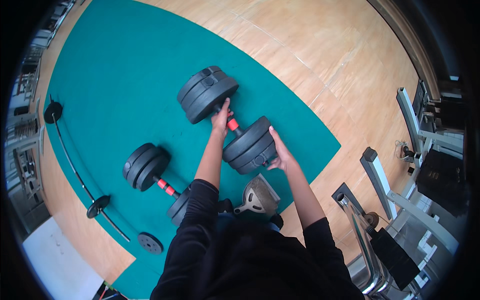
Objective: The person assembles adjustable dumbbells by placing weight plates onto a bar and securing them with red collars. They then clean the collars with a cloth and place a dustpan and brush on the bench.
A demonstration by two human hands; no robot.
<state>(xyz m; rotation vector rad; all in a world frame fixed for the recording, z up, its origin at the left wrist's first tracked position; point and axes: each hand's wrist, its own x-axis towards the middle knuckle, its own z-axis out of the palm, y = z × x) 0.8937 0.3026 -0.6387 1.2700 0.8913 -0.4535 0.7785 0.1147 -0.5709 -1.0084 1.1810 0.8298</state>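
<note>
Head view: left hand [220, 120] wraps the dumbbell [227, 120] handle; right hand [280, 152], arm outstretched, clasps the near plates' end.

Packages: none in view.
Screens: none in view.
Signs: none in view.
Labels, right side: none that can be told for certain. A small pale patch sits on the black weight stack [433, 175] of the machine at the right edge, but it is too small to tell whether it is a sticker.
Labels, centre: the black dumbbell [207, 97] on the green mat shows paler grey patches on the rims of its far plates. Whether they are moulded in or stuck on cannot be told.
</note>
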